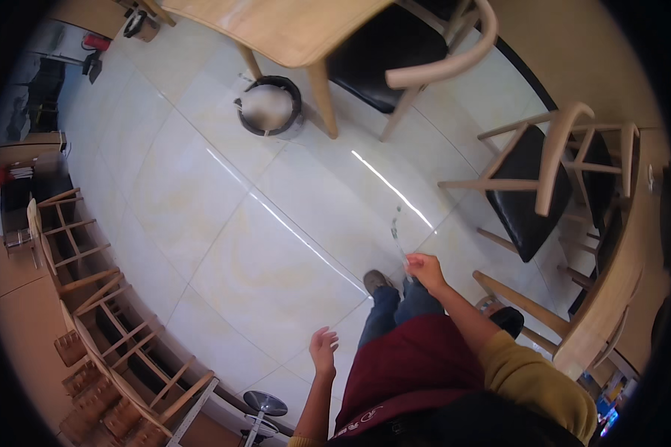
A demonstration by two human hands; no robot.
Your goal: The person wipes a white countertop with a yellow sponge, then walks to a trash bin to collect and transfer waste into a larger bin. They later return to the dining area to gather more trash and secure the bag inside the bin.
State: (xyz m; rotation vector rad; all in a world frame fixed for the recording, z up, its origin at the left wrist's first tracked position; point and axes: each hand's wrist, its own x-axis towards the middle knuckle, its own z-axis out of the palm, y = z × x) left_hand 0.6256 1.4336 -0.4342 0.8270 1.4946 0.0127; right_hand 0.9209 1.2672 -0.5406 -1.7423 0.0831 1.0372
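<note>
Low in the picture, my right hand (425,272) pinches a thin, partly see-through strip (395,233) with dark green marks. The strip hangs out beyond my fingertips over the pale tiled floor; its exact kind is unclear. My left hand (324,349) hangs at my side, fingers loosely bent and apart, nothing in it. Between my arms is a dark red apron (414,357), and below it one shoe (376,281) shows on the tiles. Ahead on the floor stands a round waste bin (300,106) with a black liner and pale contents.
A wooden table (291,33) stands beyond the bin, a black-seated chair (386,56) beside it. Another wooden chair (528,190) is at right, near a table edge (604,313). A second bin (506,318) sits by my right arm. Chairs (117,329) line the left; a metal stool (265,402) stands below.
</note>
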